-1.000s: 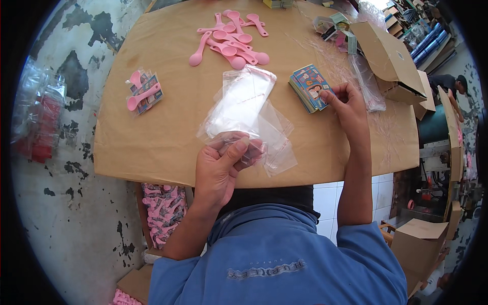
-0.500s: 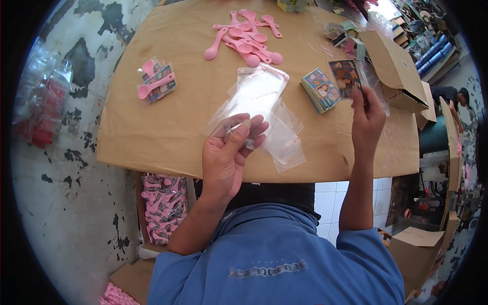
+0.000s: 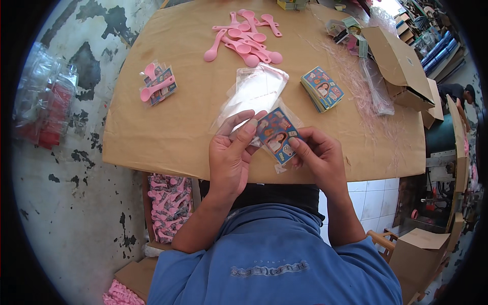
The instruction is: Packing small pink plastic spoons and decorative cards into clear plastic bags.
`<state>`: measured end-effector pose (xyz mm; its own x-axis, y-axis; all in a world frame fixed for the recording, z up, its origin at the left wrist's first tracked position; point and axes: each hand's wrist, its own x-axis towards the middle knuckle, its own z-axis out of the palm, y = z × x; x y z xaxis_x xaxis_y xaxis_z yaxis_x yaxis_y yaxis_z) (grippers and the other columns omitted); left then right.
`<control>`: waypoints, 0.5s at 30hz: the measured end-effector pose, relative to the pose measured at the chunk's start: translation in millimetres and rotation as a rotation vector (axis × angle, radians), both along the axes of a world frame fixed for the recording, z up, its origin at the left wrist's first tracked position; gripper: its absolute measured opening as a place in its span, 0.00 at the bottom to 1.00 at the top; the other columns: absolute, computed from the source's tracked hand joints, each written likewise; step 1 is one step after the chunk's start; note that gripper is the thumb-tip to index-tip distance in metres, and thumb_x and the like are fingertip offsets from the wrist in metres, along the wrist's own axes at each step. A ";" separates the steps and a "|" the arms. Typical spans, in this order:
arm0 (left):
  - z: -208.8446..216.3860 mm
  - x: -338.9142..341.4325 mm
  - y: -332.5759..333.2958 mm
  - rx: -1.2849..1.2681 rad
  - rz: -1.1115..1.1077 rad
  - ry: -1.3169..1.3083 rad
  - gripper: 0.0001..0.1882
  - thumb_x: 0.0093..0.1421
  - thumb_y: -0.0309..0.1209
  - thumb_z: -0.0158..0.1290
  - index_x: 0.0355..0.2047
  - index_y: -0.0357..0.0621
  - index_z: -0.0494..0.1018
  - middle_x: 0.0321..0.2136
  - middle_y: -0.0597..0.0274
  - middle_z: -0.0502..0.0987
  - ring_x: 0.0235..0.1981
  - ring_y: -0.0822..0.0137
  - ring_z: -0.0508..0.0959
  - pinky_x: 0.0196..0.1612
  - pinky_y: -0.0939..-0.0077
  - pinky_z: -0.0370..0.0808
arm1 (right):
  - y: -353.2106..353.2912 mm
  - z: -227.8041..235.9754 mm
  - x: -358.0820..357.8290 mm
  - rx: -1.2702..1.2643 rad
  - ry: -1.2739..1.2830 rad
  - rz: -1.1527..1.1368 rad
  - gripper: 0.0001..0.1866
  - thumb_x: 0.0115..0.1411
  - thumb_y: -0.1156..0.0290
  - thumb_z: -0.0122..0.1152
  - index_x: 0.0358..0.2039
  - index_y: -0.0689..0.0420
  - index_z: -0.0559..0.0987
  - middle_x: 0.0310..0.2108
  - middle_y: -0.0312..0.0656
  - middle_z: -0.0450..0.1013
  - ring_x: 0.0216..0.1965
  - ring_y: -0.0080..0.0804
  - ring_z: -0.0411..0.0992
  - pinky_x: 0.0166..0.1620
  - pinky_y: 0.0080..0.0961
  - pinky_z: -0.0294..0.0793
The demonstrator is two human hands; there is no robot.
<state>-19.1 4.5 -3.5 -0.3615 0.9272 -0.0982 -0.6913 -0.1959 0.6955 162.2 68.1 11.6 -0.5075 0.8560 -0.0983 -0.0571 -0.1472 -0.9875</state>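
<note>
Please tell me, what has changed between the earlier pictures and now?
The right hand took one picture card from the card stack and carried it toward the body. The left hand, holding a clear plastic bag, now meets it at the card. The pink spoons and the packed spoon set stayed where they were.

The counter is seen from a single head-worn fisheye camera, pointed steeply downward and forward from close above; the wearer's chest fills the lower edge, and straight lines are bent toward the rim.
</note>
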 end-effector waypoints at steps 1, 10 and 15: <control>0.2 1.2 0.4 -0.002 -0.012 -0.004 0.18 0.70 0.27 0.54 0.56 0.30 0.68 0.52 0.41 0.79 0.51 0.61 0.81 0.55 0.65 0.80 | 0.9 0.7 2.1 0.000 0.002 -0.002 0.12 0.68 0.70 0.64 0.45 0.66 0.80 0.28 0.34 0.78 0.26 0.14 0.73 0.31 0.14 0.73; -3.8 13.4 3.3 -0.006 -0.051 0.021 0.17 0.68 0.25 0.56 0.54 0.29 0.71 0.43 0.50 0.83 0.43 0.66 0.84 0.50 0.69 0.82 | 13.7 -4.5 12.3 -0.051 0.069 0.031 0.14 0.66 0.74 0.65 0.49 0.65 0.76 0.34 0.37 0.78 0.32 0.18 0.76 0.35 0.16 0.76; 0.6 24.4 3.6 0.025 -0.035 0.048 0.17 0.67 0.24 0.57 0.54 0.31 0.72 0.42 0.56 0.83 0.41 0.70 0.83 0.48 0.73 0.81 | 7.5 -0.5 -3.6 -0.037 0.139 -0.056 0.11 0.64 0.76 0.67 0.43 0.61 0.74 0.35 0.37 0.78 0.35 0.18 0.76 0.39 0.17 0.77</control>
<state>5.3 8.2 -2.8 -0.3325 0.9413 -0.0584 -0.6638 -0.1896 0.7235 158.7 75.6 11.2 -0.4702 0.8803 -0.0626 -0.2015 -0.1762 -0.9635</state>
